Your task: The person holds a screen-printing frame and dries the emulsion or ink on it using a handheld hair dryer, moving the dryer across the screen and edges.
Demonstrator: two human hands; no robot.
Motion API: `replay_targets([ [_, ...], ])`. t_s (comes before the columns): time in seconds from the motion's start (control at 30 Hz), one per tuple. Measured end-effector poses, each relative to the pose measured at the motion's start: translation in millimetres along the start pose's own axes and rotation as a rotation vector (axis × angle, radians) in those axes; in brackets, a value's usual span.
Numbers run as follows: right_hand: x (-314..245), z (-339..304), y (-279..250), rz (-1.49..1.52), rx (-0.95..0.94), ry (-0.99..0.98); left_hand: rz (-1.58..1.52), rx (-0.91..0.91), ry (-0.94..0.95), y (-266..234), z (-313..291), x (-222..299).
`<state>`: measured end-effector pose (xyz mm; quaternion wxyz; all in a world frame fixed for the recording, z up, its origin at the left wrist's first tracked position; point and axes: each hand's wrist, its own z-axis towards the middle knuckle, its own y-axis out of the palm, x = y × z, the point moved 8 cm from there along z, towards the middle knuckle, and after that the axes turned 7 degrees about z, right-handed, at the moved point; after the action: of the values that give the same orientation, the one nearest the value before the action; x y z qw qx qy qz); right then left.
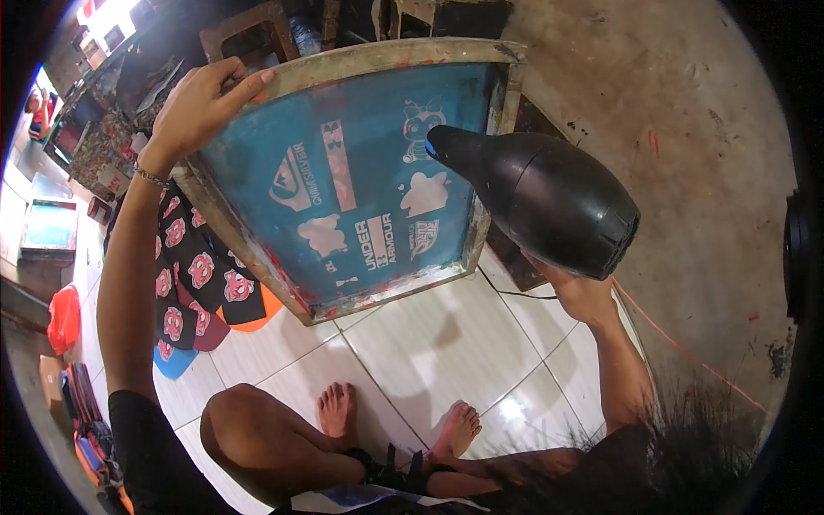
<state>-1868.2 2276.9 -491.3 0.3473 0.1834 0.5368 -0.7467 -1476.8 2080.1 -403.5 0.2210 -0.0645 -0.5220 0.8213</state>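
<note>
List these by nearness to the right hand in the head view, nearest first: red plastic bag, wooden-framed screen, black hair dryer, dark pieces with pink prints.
1. Black hair dryer: held in the right hand.
2. Wooden-framed screen: left of the dryer.
3. Dark pieces with pink prints: past the screen's left side.
4. Red plastic bag: far left.

Blue printing screen [371,176] with a black hair dryer [558,202]
The screen stands tilted in its worn, paint-smeared wooden frame [378,58], pale designs across it; the dryer's nozzle [446,148] points toward the figure at upper right.
</note>
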Motion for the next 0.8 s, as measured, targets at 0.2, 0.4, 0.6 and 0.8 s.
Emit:
replay_targets([
  [0.2, -3.5, 0.9, -2.8, 0.066, 0.028, 0.006, 0.008, -0.002, 0.003, -2.8, 2.0, 3.5],
  [0.4, 15.5, -3.1, -0.1, 0.165, 0.002, 0.151, 0.042, -0.064, -0.005, 3.7, 2.5, 3.3],
  [0.6, 4.2, 0.0, 0.1, 0.066, 0.013, 0.004, 0.019, -0.011, -0.001, -1.5, 1.2, 1.8],
  [0.8, 4.3, -0.4, 0.2, 0.081, 0.014, 0.019, 0.071, -0.048, -0.006, 0.0, 1.0, 4.5],
])
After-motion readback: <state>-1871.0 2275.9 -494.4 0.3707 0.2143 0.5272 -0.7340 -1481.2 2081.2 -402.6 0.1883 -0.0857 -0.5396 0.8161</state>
